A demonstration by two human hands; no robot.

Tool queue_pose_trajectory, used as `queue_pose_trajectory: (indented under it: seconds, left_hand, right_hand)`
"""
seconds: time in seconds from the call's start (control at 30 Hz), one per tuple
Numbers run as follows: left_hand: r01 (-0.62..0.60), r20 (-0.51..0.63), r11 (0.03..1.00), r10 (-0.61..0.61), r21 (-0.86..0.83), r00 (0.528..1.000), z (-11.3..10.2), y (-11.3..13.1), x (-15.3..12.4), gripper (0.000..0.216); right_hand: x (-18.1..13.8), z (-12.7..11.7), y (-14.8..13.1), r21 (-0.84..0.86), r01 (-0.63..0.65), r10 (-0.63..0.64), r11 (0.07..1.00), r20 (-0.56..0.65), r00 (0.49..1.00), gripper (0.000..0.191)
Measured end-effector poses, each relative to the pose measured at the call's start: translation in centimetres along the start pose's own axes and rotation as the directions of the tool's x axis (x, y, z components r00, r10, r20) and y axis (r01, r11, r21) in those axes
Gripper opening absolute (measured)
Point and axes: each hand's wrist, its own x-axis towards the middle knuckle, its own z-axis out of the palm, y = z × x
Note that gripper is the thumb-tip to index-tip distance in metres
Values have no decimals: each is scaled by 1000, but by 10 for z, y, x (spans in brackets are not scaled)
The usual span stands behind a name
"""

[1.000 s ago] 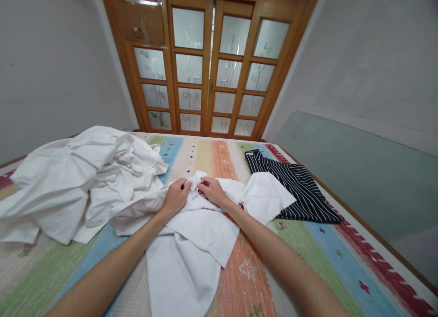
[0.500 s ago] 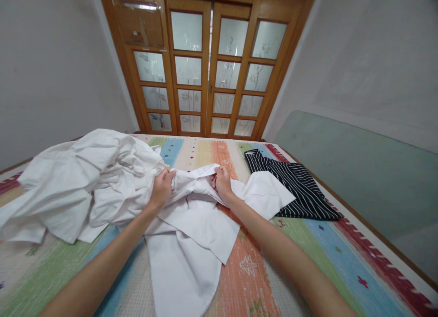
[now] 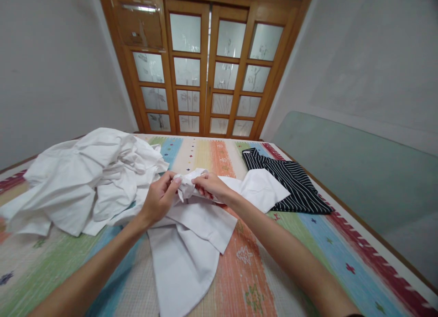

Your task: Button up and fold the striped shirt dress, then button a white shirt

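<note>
Since half a second ago, the bare left hand [image 3: 159, 196] and bare right hand [image 3: 214, 187] have drawn closer together; the white fabric garment [image 3: 196, 228], then stretched between them, now bunches there.

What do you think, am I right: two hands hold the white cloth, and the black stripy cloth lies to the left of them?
Not quite. The left hand and right hand do hold the white cloth, but the head view shows the black stripy cloth lying to their right, not left.
</note>
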Motion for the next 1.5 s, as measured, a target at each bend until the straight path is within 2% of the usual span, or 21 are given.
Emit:
queue_pose_trajectory:
  seconds: [0.13, 0.27, 0.33, 0.4, 0.47, 0.57, 0.67, 0.8, 1.0, 1.2, 1.33, 1.43, 1.5]
  left_hand:
    - [-54, 44, 978, 46, 200, 998, -10, -7, -10, 31]
    - [-10, 72, 891, -26, 453, 997, -18, -12, -9, 32]
    - [-45, 31, 804, 33, 593, 999, -16, -11, -7, 27]
    - [-119, 8, 732, 152, 671, 988, -12, -8, -6, 23]
    - [-226, 79, 721, 232, 654, 969, -5, -5, -5, 23]
    - [-323, 226, 805, 239, 498, 944, 6, -5, 0, 23]
    - [-247, 282, 905, 150, 347, 948, 14, -9, 5, 24]
    - [-161, 319, 940, 60, 300, 946, 21, -16, 8, 25]
    - [-138, 285, 946, 51, 294, 957, 24, -17, 3, 26]
    - [-123, 306, 976, 64, 177, 950, 24, -17, -3, 24]
    - [-103, 315, 976, 38, 191, 948, 25, -17, -6, 26]
    - [-101, 329, 970, 23, 221, 944, 24, -14, -8, 28]
    - [-106, 353, 969, 21, 222, 936, 23, -12, -8, 28]
  right_hand:
    - [0, -2, 9, 65, -16, 17, 998, -8, 1000, 23]
    - [-3, -2, 17, 135, 82, -72, 987, -75, 995, 19]
    - [-4, -1, 20, 153, 108, -94, 982, -92, 991, 19]
    - [-7, 0, 22, 166, 125, -110, 978, -97, 989, 21]
    - [-10, 0, 23, 172, 141, -127, 975, -91, 988, 22]
    - [-15, -2, 23, 149, 166, -155, 975, -86, 984, 23]
    - [-19, -4, 26, 84, 201, -193, 976, -101, 976, 27]
    - [-23, -7, 32, 39, 263, -257, 964, -120, 959, 29]
    - [-24, -5, 41, 68, 270, -259, 960, -130, 957, 33]
    - [-25, 1, 48, -127, 317, -335, 940, -153, 930, 32]
    - [-25, 1, 46, -376, 397, -478, 837, -151, 865, 30]
    - [-26, -1, 44, -577, 434, -587, 692, -100, 803, 29]
    - [-28, -2, 44, -704, 443, -643, 556, -26, 766, 27]
